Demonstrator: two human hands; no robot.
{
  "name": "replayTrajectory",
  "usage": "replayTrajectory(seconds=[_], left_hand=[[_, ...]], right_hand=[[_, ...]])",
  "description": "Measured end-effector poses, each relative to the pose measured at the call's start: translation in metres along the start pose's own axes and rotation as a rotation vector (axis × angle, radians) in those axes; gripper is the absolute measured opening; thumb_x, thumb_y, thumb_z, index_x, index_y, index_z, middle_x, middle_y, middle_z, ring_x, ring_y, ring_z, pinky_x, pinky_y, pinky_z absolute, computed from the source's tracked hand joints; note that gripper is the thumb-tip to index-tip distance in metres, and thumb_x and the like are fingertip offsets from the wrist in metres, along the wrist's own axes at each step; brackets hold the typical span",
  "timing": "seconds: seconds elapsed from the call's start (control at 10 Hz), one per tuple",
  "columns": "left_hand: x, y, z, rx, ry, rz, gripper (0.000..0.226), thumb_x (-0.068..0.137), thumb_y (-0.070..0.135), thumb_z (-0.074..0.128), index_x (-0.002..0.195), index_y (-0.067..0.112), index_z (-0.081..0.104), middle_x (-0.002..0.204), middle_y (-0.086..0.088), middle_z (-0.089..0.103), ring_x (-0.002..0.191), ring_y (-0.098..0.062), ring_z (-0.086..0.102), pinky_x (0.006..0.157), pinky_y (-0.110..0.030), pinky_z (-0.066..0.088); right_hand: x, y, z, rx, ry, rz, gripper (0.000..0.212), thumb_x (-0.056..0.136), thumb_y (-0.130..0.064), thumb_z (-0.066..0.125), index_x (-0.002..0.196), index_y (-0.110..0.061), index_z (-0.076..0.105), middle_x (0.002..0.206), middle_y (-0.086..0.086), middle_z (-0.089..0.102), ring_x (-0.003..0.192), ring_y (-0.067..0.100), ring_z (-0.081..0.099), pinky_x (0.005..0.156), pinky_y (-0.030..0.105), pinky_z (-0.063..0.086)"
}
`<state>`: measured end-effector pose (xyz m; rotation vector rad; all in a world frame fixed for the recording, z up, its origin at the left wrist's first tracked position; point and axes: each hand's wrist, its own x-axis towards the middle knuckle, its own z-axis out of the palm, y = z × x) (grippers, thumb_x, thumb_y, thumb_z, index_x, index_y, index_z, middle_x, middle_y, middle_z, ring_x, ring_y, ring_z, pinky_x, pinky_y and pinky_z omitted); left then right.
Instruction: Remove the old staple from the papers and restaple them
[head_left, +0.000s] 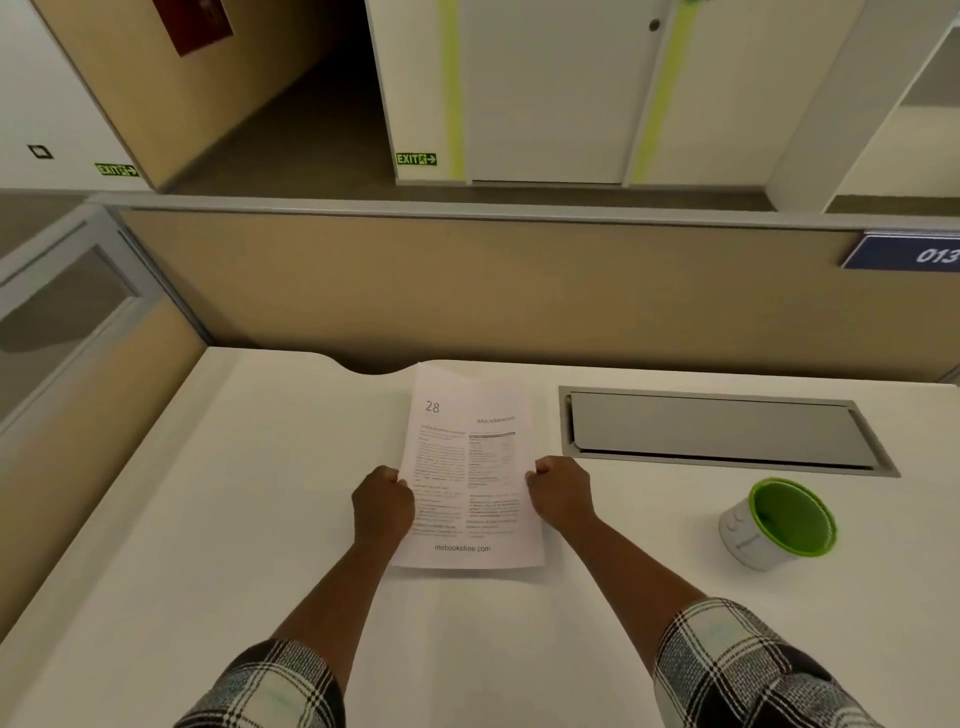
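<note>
The printed papers (467, 457), headed "28" and "Miscellaneous", lie in the middle of the white desk (208, 493), long side pointing away from me. My left hand (383, 506) pinches their left edge at mid-height. My right hand (561, 493) pinches the right edge opposite it. The sheets rest flat, with the far end near the desk's back edge. I cannot make out a staple on the papers, and no stapler or staple remover is in view.
A white cup with a green inside (779, 522) lies tilted on the desk at the right. A grey cable flap (722, 428) is set into the desk behind it. A tan partition (467, 291) closes off the back, and another runs along the left.
</note>
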<state>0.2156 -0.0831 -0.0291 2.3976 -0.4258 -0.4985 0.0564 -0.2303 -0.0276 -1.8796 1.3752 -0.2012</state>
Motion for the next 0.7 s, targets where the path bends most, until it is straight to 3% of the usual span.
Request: replayTrajectory(seconds=[0.3,0.5,0.6,0.7], left_hand=[[0.038,-0.013,0.01,0.032,0.049,0.032,0.015,0.089,0.008,0.06,0.1,0.004,0.069,0.105,-0.012,0.072,0.099,-0.028,0.065,0.076,-0.021,0.036],[0.038,-0.016,0.01,0.044,0.038,0.057,0.024,0.091,0.008,0.058,0.112,0.001,0.069,0.113,-0.014,0.071,0.106,-0.029,0.064,0.083,-0.021,0.039],[0.031,-0.013,0.002,0.104,-0.011,0.076,0.033,0.092,0.015,0.06,0.121,0.001,0.064,0.12,-0.015,0.068,0.113,-0.029,0.061,0.094,-0.029,0.044],[0.018,-0.007,-0.005,0.15,-0.008,0.129,0.041,0.093,0.022,0.059,0.13,0.004,0.057,0.125,-0.014,0.063,0.117,-0.029,0.058,0.099,-0.038,0.045]], right_hand=[[0.036,-0.002,0.023,0.023,0.049,0.072,0.01,0.082,-0.016,0.065,0.073,-0.014,0.061,0.082,-0.004,0.065,0.071,0.011,0.057,0.053,0.019,0.037],[0.035,0.004,0.027,-0.016,0.064,0.078,0.018,0.084,-0.02,0.064,0.07,-0.009,0.062,0.079,0.0,0.065,0.06,0.006,0.053,0.051,0.02,0.043],[0.03,0.004,0.02,-0.036,0.05,0.062,0.02,0.087,-0.027,0.064,0.092,-0.007,0.068,0.098,0.005,0.068,0.089,0.02,0.064,0.081,0.028,0.05],[0.018,0.004,0.004,-0.013,0.081,0.07,0.033,0.091,-0.028,0.061,0.119,-0.011,0.062,0.124,0.004,0.064,0.114,0.023,0.059,0.093,0.028,0.044]])
